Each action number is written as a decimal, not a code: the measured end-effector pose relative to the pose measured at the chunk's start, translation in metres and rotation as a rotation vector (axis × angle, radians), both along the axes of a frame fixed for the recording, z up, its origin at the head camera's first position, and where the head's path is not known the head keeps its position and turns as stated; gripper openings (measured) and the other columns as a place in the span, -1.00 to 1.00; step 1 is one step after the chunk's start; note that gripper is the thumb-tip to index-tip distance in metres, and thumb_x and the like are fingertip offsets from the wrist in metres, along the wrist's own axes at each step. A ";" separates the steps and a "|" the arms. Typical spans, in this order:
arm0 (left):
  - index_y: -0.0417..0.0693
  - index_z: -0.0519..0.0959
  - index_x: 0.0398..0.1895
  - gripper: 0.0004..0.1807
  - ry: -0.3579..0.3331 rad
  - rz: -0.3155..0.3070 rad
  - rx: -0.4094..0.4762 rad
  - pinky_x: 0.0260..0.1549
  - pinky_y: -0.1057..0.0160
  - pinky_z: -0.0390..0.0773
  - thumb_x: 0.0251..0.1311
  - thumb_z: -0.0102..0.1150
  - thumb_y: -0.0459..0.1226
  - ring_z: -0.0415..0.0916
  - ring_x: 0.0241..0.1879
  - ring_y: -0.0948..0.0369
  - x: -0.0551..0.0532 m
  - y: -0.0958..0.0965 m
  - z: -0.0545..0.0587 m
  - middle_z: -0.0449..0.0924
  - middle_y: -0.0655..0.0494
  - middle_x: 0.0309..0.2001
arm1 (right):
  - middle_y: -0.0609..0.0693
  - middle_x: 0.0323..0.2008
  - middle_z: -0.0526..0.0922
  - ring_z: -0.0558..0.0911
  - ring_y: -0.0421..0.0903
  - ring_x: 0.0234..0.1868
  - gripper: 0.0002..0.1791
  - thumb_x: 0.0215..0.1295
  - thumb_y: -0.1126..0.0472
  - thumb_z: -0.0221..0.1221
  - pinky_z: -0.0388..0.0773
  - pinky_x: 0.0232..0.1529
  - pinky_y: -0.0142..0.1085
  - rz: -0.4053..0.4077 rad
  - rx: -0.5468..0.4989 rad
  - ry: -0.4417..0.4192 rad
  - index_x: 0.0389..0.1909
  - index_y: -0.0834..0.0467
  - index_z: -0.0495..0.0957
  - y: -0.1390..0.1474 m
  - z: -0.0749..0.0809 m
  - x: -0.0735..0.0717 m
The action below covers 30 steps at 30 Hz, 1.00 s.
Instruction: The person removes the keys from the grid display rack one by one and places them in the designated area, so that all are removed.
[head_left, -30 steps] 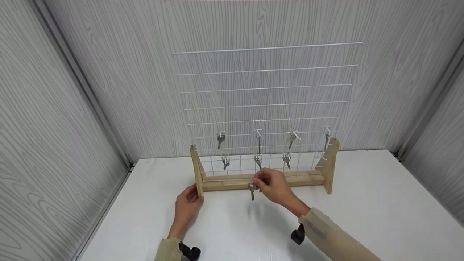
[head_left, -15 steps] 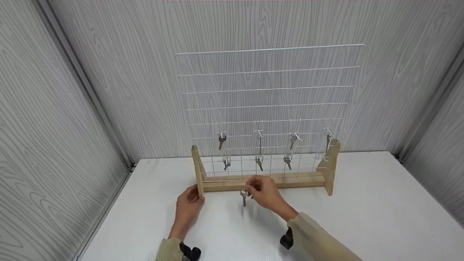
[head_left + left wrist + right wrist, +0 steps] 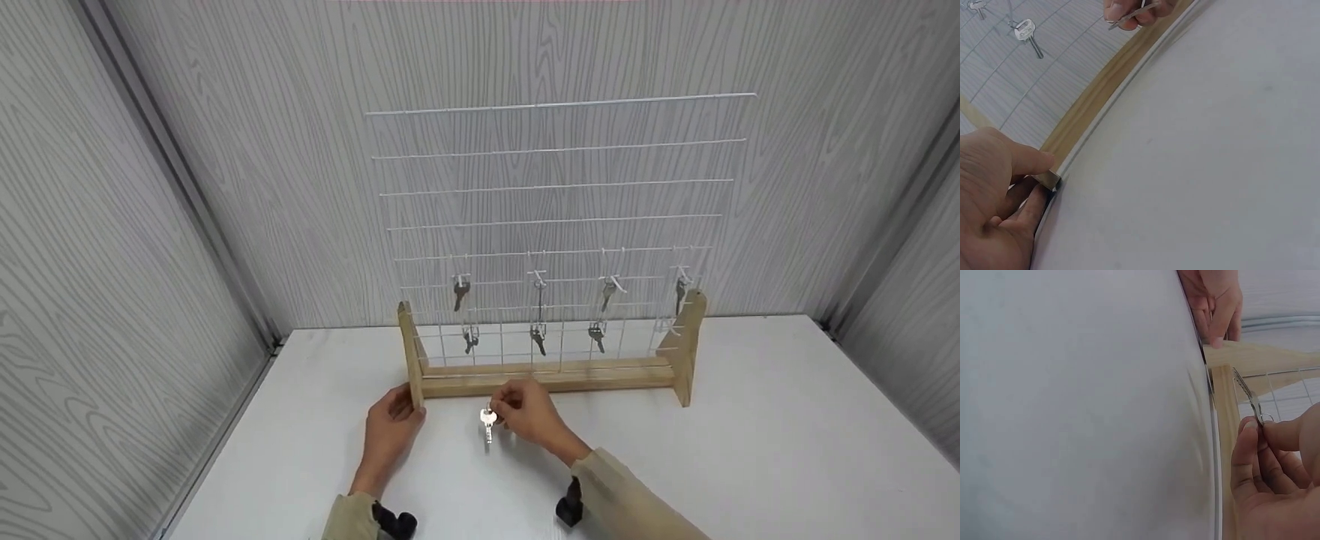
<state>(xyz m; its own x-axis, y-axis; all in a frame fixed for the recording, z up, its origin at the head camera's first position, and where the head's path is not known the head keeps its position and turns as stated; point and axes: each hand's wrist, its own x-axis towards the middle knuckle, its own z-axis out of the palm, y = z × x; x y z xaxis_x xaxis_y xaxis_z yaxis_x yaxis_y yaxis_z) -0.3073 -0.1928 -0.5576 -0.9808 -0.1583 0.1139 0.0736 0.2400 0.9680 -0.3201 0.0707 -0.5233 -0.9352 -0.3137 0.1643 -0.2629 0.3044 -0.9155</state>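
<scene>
A white wire grid point(image 3: 559, 217) stands upright in a wooden base point(image 3: 547, 375) on the white table point(image 3: 750, 450). Several metal keys point(image 3: 538, 337) hang from small hooks on its lower rows. My right hand point(image 3: 525, 412) pinches a silver key point(image 3: 487, 421) by its head, blade down, just in front of the base; that key point(image 3: 1249, 396) also shows in the right wrist view. My left hand point(image 3: 394, 427) grips the base's left wooden foot point(image 3: 410, 360), thumb and fingers on its front end point(image 3: 1044, 177).
Grey wood-grain panels point(image 3: 135, 225) wall in the table at the back and on both sides. Bare tabletop lies in front of the base and to its right.
My right hand has drawn the key down and to the left, away from the grid toward the table in front of the base. My left hand has stayed on the foot.
</scene>
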 end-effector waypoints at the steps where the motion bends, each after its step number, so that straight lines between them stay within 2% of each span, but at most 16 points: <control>1: -0.34 0.43 0.48 -0.40 0.000 -0.001 0.001 0.40 0.01 0.59 0.39 0.26 -0.48 0.51 0.42 -0.19 0.000 0.000 0.000 0.50 -0.37 0.41 | 0.08 -0.34 0.78 0.72 -0.15 -0.37 -0.92 0.48 0.41 0.26 0.70 -0.41 -0.40 0.002 0.009 -0.008 -0.26 0.27 0.68 -0.001 -0.001 0.000; 13: -0.37 0.44 0.46 -0.41 0.025 -0.017 0.009 0.41 0.05 0.58 0.37 0.26 -0.50 0.47 0.44 -0.23 0.000 0.001 0.004 0.47 -0.41 0.41 | -0.02 -0.44 0.70 0.60 -0.24 -0.47 -0.88 0.47 0.38 0.28 0.55 -0.54 -0.48 0.042 0.152 0.013 -0.31 0.25 0.71 -0.008 -0.005 0.002; 22: -0.36 0.42 0.48 -0.40 -0.004 -0.006 0.018 0.40 0.07 0.59 0.39 0.25 -0.49 0.48 0.44 -0.20 0.001 0.000 0.001 0.46 -0.39 0.43 | -0.02 -0.43 0.73 0.61 -0.25 -0.44 -0.90 0.40 0.41 0.32 0.56 -0.49 -0.49 0.047 0.210 0.062 -0.33 0.25 0.75 -0.010 -0.003 0.005; 30: -0.36 0.43 0.48 -0.41 0.000 -0.004 -0.013 0.40 0.04 0.60 0.40 0.26 -0.48 0.49 0.43 -0.20 0.002 -0.001 0.002 0.47 -0.39 0.43 | -0.04 -0.40 0.77 0.61 -0.26 -0.41 -0.90 0.37 0.42 0.35 0.58 -0.45 -0.48 0.035 0.232 0.090 -0.32 0.24 0.80 -0.010 0.001 0.008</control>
<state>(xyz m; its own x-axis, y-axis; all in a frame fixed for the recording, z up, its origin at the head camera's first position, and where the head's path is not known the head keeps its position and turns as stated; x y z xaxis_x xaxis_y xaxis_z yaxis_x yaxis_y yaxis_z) -0.3054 -0.1943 -0.5556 -0.9813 -0.1533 0.1162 0.0748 0.2525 0.9647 -0.3124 0.0612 -0.5224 -0.9080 -0.3845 0.1662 -0.3542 0.4931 -0.7946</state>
